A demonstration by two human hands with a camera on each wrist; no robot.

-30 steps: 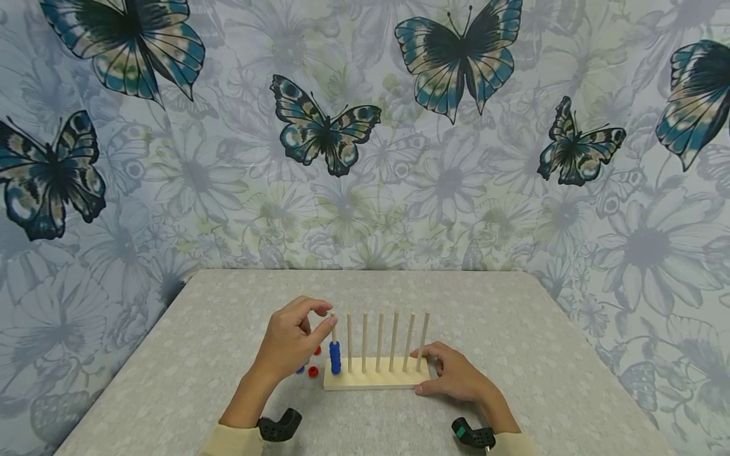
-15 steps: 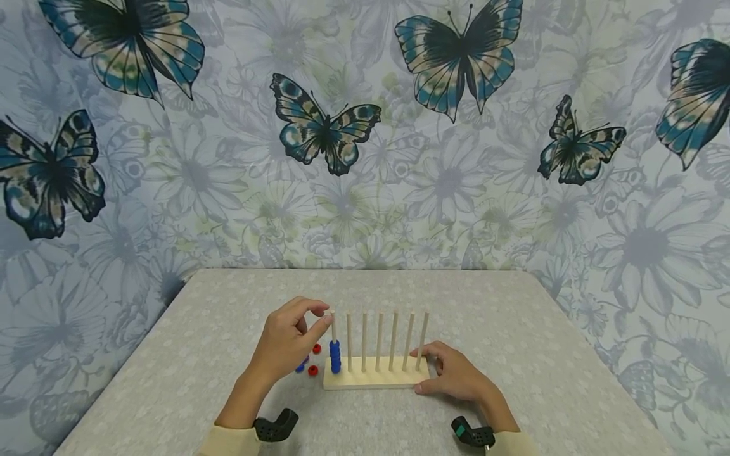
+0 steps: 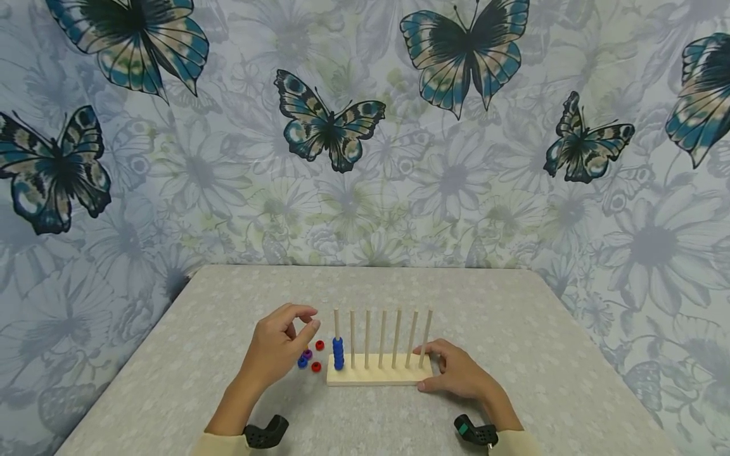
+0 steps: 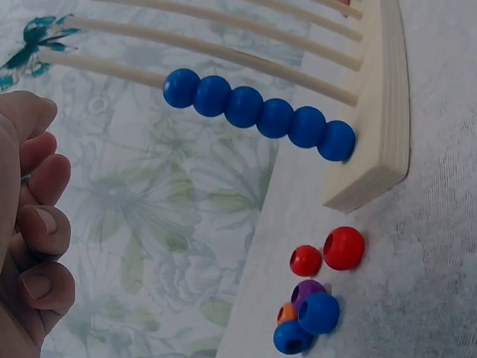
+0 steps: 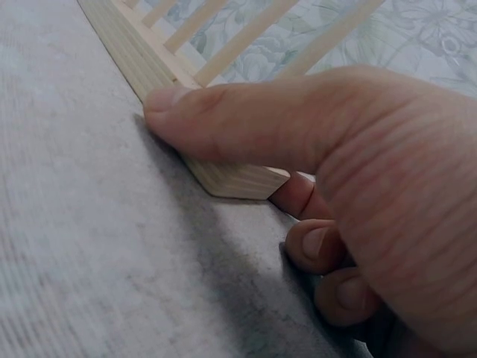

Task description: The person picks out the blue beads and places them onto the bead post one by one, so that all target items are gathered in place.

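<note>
A pale wooden board [image 3: 379,378] carries a row of several upright pegs. Blue beads [image 4: 244,108], several in number, are stacked on its leftmost peg, leaving the peg's upper part bare. My right hand [image 3: 459,375] grips the board's right end, its thumb [image 5: 223,119] along the near edge and other fingers around the far side. To the left of the bead-bearing peg, my left hand [image 3: 272,345] is raised with thumb and forefinger apart, the other fingers loosely curled. Nothing shows in it.
Loose beads lie on the table left of the board: red beads [image 4: 343,248], blue beads [image 4: 319,312], a purple bead [image 4: 304,291] and a partly hidden orange bead [image 4: 286,312]. The patterned cloth [image 3: 513,316] covers the table, with a butterfly-print wall [image 3: 365,209] behind.
My left hand has drawn back leftward from the top of the leftmost peg, uncovering more of the loose beads. The right hand keeps its hold on the board.
</note>
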